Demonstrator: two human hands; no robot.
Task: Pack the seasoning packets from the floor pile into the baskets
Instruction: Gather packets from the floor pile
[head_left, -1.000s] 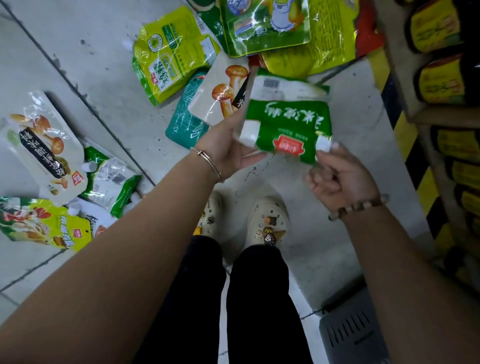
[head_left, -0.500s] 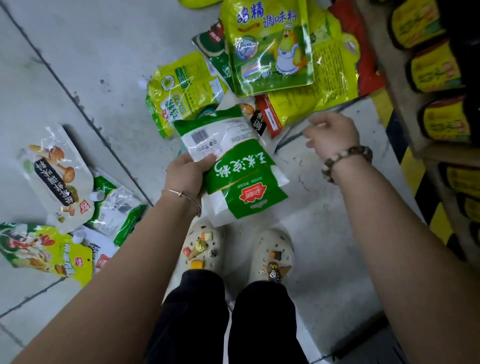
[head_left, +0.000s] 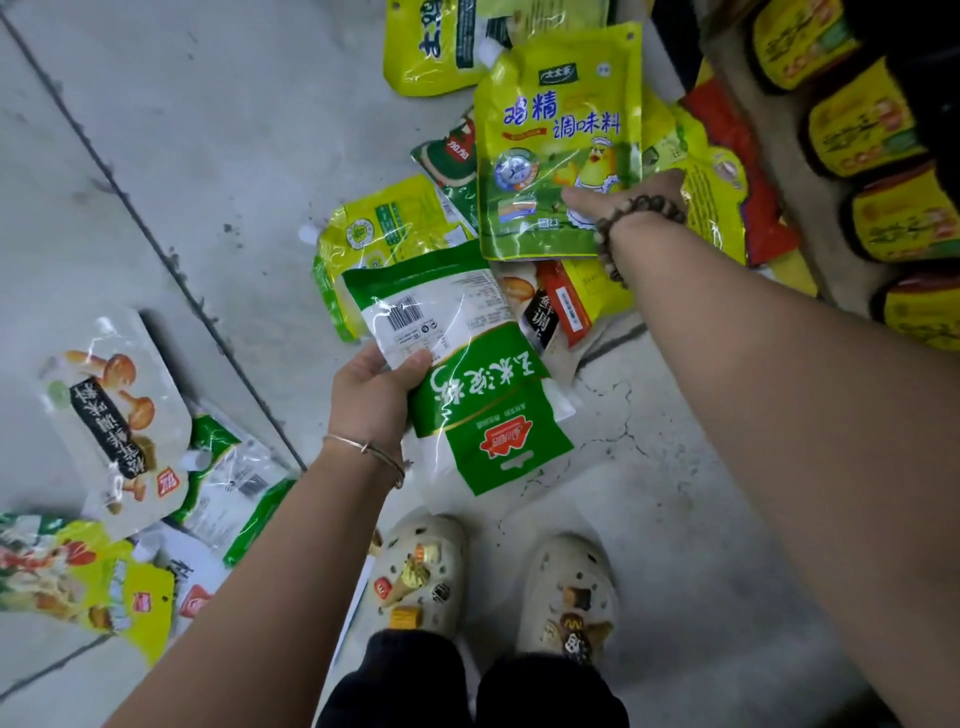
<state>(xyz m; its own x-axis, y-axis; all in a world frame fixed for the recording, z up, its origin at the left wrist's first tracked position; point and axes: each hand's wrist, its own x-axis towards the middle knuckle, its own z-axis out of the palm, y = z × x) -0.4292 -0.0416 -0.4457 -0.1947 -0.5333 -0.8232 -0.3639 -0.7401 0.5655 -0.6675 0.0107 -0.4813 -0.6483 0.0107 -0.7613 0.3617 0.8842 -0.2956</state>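
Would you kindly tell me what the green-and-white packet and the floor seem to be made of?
Green-and-white packet, gripped by the left hand: apparently glossy plastic film, given glare streaks and soft creases. Floor: probably concrete or matte tile, grey and dull, with hairline cracks and a seam.

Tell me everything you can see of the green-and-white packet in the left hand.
The green-and-white packet is a glossy, crinkled plastic pouch: green top edge, a white panel with a barcode and small print, a green band with white characters, and a green end bearing a red logo. Its print reads upside down to the camera. It hangs slanted in the air above the floor, gripped at its left edge by the left hand, thumb on the white panel. Nothing else visibly touches it.
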